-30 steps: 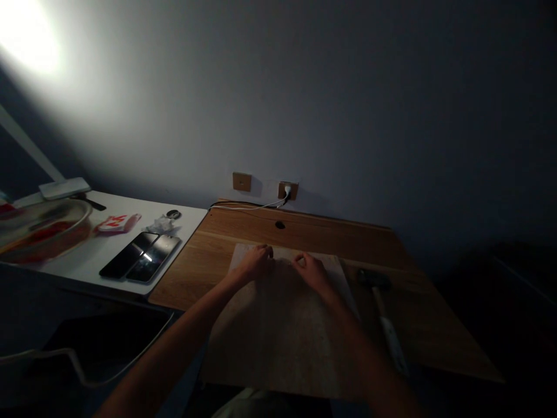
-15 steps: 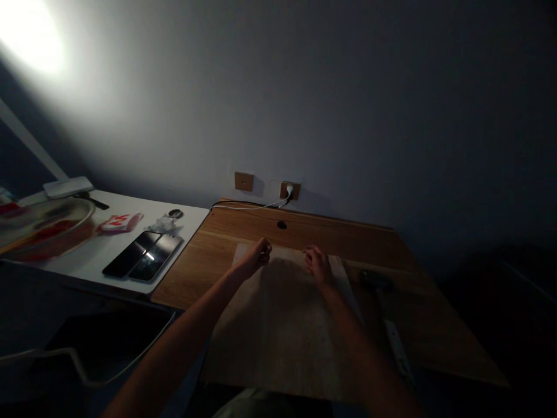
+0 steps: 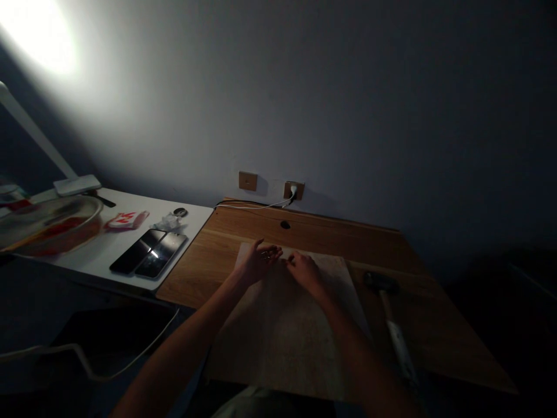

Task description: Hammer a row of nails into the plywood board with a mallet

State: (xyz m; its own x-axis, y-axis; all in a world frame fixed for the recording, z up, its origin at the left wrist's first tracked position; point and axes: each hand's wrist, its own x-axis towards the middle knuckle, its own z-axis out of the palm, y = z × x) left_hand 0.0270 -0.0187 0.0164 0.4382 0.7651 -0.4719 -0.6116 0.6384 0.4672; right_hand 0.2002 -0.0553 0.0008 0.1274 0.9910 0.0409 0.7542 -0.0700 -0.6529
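Left hand [image 3: 257,265] open, right hand [image 3: 304,271] curled just beside it (whether pinching anything: cannot tell), wooden board [image 3: 287,342] beneath both; seemingly fine fingertip handling, next calling for steadiness.

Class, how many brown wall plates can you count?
2: one left plate with nothing plugged in; the other plate to its right, holding a white plug. The dark right side could hide more.
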